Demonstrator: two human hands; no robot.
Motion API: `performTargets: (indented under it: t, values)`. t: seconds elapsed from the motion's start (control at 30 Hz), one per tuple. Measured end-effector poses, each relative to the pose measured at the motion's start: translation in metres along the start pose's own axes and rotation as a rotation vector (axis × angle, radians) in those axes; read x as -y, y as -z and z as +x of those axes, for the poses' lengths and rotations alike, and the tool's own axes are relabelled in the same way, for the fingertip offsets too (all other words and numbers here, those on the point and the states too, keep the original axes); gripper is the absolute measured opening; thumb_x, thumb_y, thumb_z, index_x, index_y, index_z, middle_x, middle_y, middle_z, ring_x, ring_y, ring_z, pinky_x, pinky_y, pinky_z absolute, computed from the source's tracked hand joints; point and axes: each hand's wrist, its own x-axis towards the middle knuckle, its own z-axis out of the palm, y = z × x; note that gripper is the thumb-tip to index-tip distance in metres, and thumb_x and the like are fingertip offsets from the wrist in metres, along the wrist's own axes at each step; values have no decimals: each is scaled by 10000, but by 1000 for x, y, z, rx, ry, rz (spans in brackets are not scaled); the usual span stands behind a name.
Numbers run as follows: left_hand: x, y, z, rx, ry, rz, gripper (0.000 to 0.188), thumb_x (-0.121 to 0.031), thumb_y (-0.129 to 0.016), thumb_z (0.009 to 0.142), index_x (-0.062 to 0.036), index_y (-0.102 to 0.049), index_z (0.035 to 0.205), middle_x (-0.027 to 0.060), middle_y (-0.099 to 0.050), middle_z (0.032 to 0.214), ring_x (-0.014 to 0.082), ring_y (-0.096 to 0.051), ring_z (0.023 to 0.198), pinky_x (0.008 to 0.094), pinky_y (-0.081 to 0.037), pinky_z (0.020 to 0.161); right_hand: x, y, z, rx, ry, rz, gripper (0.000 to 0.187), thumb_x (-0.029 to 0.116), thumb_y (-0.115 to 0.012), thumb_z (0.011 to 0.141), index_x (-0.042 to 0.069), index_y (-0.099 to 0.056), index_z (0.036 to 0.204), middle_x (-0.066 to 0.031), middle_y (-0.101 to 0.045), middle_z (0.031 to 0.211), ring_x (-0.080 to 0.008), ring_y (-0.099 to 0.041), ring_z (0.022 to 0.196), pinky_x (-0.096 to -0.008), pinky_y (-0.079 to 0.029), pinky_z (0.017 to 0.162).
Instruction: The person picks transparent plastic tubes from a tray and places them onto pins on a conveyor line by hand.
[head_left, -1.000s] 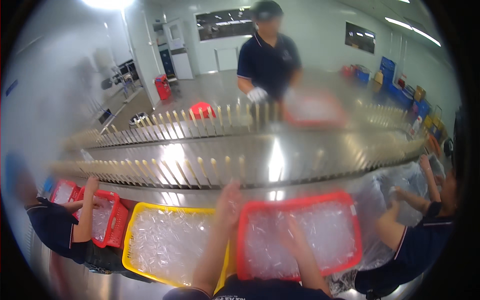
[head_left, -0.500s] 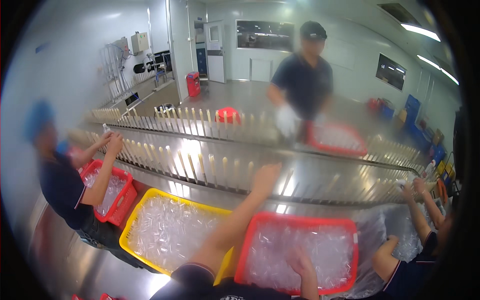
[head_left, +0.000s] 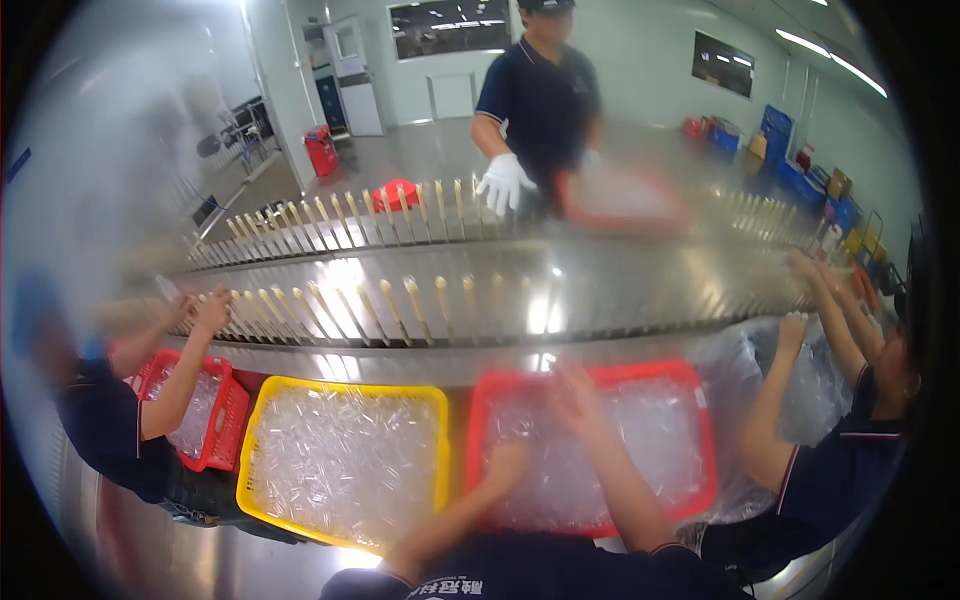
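Note:
In front of me is a red plastic basket [head_left: 706, 450] filled with small clear plastic tubes [head_left: 650, 430]. My left hand [head_left: 512, 452] reaches into its left side, its fingers blurred among the tubes. Over the same basket, near the far rim, my right hand [head_left: 577, 398] is raised with fingers pointing away from me. Motion smears it, so its grip and any contents cannot be made out. Beyond the basket, a row of upright pale-tipped rods [head_left: 414, 308] runs along the metal table [head_left: 300, 362].
A yellow basket [head_left: 443, 450] of clear tubes stands to my left. Another red basket [head_left: 232, 415] is beside a co-worker at far left. Across the table, a person in white gloves [head_left: 505, 183] is near a blurred red basket [head_left: 625, 200]. Co-workers' arms [head_left: 775, 400] reach in at right.
My left hand has moved from the rods back into the red basket. My right hand has risen from the tubes toward the far rim. The view has shifted.

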Motion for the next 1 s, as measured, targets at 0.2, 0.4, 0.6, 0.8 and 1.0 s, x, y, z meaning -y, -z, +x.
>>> performTargets:
  t: [0.2, 0.4, 0.6, 0.8, 1.0]
  values:
    - [-3, 41, -23, -118, -32, -302, 240, -240, -497, 757, -83, -622, 889, 141, -606, 755, 254, -599, 700, 365, -471, 627, 53, -116, 42, 127, 403, -997, 257, 247, -612, 761, 26, -579, 888, -62, -589, 741, -121, -565, 589, -234, -446, 484]
    - [10, 43, -14, 120, 214, -1219, 275, -291, -505, 822, -120, -581, 1024, 23, -582, 801, 124, -520, 629, 266, -423, 551, 62, -155, 92, 171, 1014, -1659, 249, 237, -656, 670, 27, -602, 791, -119, -598, 685, -262, -593, 638, -335, -478, 584]
    - [-14, 75, -33, 375, 468, -1972, 322, -303, -512, 827, -136, -518, 1103, -5, -535, 847, 88, -470, 611, 208, -392, 530, 77, -144, 145, 288, 1006, -2245, 236, 196, -715, 574, 58, -628, 743, -125, -606, 711, -288, -597, 722, -362, -486, 674]
    - [3, 72, -43, 443, 302, -2316, 353, -338, -496, 832, -137, -484, 1122, 21, -541, 913, 129, -505, 727, 243, -431, 641, 92, -126, 170, 303, 648, -2442, 328, 221, -765, 511, 39, -639, 753, -146, -612, 753, -297, -602, 761, -358, -496, 672]
    - [-8, 149, -20, 148, 549, -2402, 269, -286, -497, 841, -140, -507, 1066, 5, -534, 920, 69, -473, 610, 153, -368, 388, 142, -102, 153, 192, 791, -2516, 391, 188, -739, 496, 38, -625, 838, -152, -610, 769, -291, -597, 743, -344, -482, 703]
